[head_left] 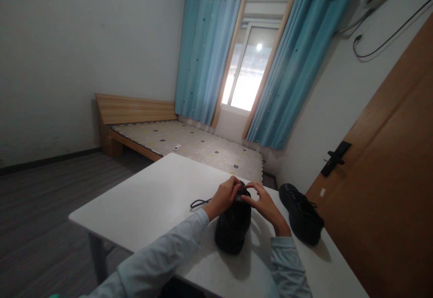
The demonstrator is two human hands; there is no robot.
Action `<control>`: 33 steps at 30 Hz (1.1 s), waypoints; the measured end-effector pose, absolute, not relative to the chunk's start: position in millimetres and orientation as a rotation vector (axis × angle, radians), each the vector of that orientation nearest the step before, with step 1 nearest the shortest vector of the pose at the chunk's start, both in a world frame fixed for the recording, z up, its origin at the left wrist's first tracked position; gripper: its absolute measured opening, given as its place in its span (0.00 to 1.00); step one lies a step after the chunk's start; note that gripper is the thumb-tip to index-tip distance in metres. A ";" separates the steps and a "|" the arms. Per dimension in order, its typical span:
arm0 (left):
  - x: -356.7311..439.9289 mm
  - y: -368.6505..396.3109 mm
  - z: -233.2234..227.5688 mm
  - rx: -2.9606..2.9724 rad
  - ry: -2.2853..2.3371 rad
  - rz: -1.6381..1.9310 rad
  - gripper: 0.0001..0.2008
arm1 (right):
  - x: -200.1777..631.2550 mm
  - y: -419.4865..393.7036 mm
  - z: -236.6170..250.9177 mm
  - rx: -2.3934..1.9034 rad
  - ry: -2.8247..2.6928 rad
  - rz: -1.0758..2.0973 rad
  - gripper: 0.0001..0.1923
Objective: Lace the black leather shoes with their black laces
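Note:
A black shoe (232,232) stands on the white table, its heel end towards me. My left hand (223,196) is closed at the shoe's upper, fingertips pinched together near the lacing. From the other side my right hand (263,202) grips the same part between curved fingers and thumb. The exact spot under the fingertips is dark and partly hidden. A loop of black shoelace (199,204) lies on the tabletop, left of the shoe and beside my left wrist. Another black shoe (301,214), with its laces on, rests at the table's right edge.
The white table (145,199) extends forward and left. Beyond it is a wooden bed with a patterned mattress (216,147), on which a small white object (177,147) lies. A brown door (382,167) with a black handle stands close on the right. Blue curtains (208,59) flank the window.

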State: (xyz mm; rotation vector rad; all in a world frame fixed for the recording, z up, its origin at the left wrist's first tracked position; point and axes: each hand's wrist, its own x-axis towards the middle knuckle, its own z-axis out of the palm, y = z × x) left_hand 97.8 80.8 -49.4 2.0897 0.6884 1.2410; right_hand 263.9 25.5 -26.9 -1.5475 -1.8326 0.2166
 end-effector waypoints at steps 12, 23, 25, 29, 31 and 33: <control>92.8 83.9 -36.0 1.007 0.157 1.182 0.15 | 265.4 23.9 -38.9 -1.503 -1.812 0.632 0.28; 81.4 93.2 -32.1 1.038 0.169 1.232 0.15 | 273.5 28.6 -48.8 -1.470 -1.789 0.660 0.30; 81.0 94.1 -31.8 1.081 0.164 1.231 0.15 | 274.4 29.3 -49.6 -1.458 -1.787 0.673 0.30; 77.8 95.3 -30.3 1.153 0.116 1.204 0.14 | 274.8 28.9 -49.5 -1.431 -1.788 0.714 0.30; 75.4 96.5 -29.2 1.176 0.100 1.201 0.14 | 274.7 28.4 -49.4 -1.429 -1.784 0.728 0.30; 73.1 98.2 -28.2 1.185 0.098 1.210 0.14 | 274.8 28.0 -49.6 -1.432 -1.780 0.733 0.30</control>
